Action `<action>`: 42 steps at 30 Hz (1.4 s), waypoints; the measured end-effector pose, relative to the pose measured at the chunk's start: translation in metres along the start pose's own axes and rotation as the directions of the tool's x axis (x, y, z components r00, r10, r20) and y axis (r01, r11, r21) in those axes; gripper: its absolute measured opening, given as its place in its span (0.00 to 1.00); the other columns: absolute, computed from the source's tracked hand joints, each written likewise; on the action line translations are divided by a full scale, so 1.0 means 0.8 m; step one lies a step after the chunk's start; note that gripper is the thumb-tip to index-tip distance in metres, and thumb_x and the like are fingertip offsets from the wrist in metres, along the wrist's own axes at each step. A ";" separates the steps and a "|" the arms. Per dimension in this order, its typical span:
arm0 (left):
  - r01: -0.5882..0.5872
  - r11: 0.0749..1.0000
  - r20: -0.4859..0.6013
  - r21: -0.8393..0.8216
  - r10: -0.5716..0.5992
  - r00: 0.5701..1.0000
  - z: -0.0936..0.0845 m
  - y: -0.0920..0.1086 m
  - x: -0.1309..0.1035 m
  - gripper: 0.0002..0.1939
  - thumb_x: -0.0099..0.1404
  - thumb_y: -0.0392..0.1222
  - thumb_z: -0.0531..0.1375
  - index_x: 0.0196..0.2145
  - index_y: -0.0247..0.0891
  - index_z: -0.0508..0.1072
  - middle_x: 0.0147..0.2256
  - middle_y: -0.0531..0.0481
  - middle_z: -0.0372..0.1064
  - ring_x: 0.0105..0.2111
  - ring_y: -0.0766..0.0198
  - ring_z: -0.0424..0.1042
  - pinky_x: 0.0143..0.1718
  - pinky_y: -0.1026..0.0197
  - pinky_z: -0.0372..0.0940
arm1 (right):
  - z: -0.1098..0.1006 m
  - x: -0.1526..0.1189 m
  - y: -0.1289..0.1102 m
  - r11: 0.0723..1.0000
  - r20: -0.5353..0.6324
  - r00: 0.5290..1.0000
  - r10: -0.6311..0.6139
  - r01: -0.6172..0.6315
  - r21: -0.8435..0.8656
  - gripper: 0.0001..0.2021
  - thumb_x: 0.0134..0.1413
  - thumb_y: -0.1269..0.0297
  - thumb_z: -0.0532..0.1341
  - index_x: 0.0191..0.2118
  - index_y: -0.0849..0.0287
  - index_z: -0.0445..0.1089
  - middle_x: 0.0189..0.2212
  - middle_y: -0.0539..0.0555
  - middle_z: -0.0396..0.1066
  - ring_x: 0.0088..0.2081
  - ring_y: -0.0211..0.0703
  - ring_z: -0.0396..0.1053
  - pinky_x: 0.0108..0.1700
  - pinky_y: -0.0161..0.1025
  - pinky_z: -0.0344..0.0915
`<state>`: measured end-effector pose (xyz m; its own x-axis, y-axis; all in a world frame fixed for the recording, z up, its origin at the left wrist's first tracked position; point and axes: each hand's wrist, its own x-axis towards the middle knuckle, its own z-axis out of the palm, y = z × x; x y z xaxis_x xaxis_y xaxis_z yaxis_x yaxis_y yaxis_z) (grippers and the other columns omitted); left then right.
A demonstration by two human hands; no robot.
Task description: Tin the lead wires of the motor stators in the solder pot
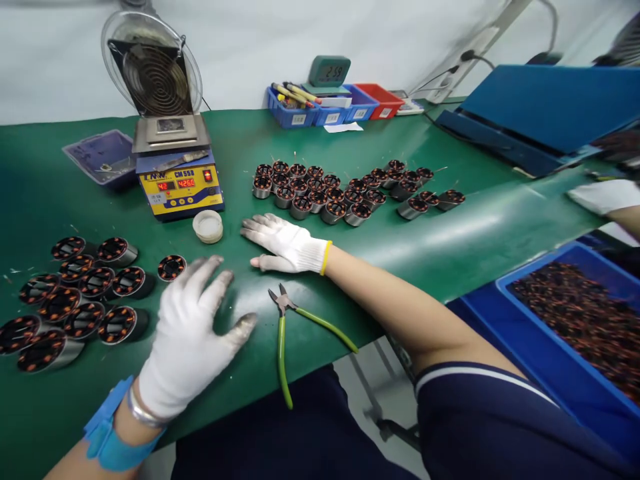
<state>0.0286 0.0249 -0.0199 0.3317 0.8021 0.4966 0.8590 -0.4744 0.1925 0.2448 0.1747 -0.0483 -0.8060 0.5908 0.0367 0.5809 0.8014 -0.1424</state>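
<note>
My left hand (193, 333), in a white glove with a blue wrist strap below it, is open over the green table, thumb and fingers apart. Just beyond its fingertips sits a single motor stator (171, 267), a metal ring with copper windings. My right hand (284, 243), gloved in white with a yellow cuff edge, lies flat with fingers stretched and holds nothing. Diagonal cutters (283, 303) with green handles lie spread between the hands at the table's near edge. More stators (80, 287) stand grouped at the left, and another cluster (317, 193) stands beyond my right hand.
A yellow-fronted soldering pot unit (180, 187) stands at the back left, beside a purple tray (100, 157) and a small round white dish (208, 227). Small blue bins (295, 117) line the wall. A blue crate of parts (530, 267) and another person's gloved hand (610, 195) are at right.
</note>
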 end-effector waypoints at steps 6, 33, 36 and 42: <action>-0.200 0.920 0.288 -0.337 0.303 0.908 0.013 0.047 -0.014 0.31 0.58 0.57 0.67 0.53 0.35 0.72 0.50 0.35 0.74 0.42 0.49 0.76 0.39 0.51 0.73 | 0.005 0.014 0.006 0.985 -0.083 0.984 0.158 -0.163 -0.054 0.42 0.64 0.41 0.54 0.70 0.72 0.54 0.70 0.71 0.50 0.70 0.64 0.50 0.70 0.55 0.45; 0.046 0.990 0.353 0.132 -0.090 0.931 0.032 0.019 -0.021 0.43 0.62 0.63 0.59 0.60 0.20 0.67 0.63 0.21 0.60 0.62 0.29 0.61 0.61 0.32 0.57 | -0.036 -0.182 -0.118 0.803 0.223 0.799 0.559 -0.588 0.099 0.20 0.59 0.59 0.61 0.56 0.52 0.72 0.44 0.56 0.76 0.42 0.53 0.76 0.40 0.44 0.71; 0.032 0.985 0.448 0.168 -0.106 0.888 0.039 0.018 -0.021 0.46 0.62 0.65 0.58 0.64 0.22 0.64 0.67 0.23 0.55 0.66 0.30 0.55 0.65 0.33 0.52 | -0.029 -0.196 -0.087 0.740 0.182 0.738 0.650 -0.669 0.067 0.17 0.64 0.60 0.55 0.54 0.51 0.73 0.44 0.55 0.76 0.42 0.50 0.76 0.40 0.42 0.69; 0.031 0.993 0.444 0.113 -0.078 0.893 0.068 0.024 0.026 0.46 0.65 0.66 0.54 0.66 0.24 0.60 0.68 0.26 0.52 0.68 0.34 0.53 0.67 0.34 0.48 | -0.046 -0.202 -0.008 0.611 0.063 0.609 0.791 -0.789 -0.053 0.19 0.63 0.57 0.56 0.55 0.53 0.73 0.50 0.58 0.74 0.47 0.55 0.74 0.43 0.44 0.68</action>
<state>0.0731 0.0524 -0.0519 0.4017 0.9142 0.0528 0.9076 -0.4051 0.1105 0.3751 0.0775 -0.0165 -0.0381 0.9876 -0.1524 0.9975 0.0286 -0.0640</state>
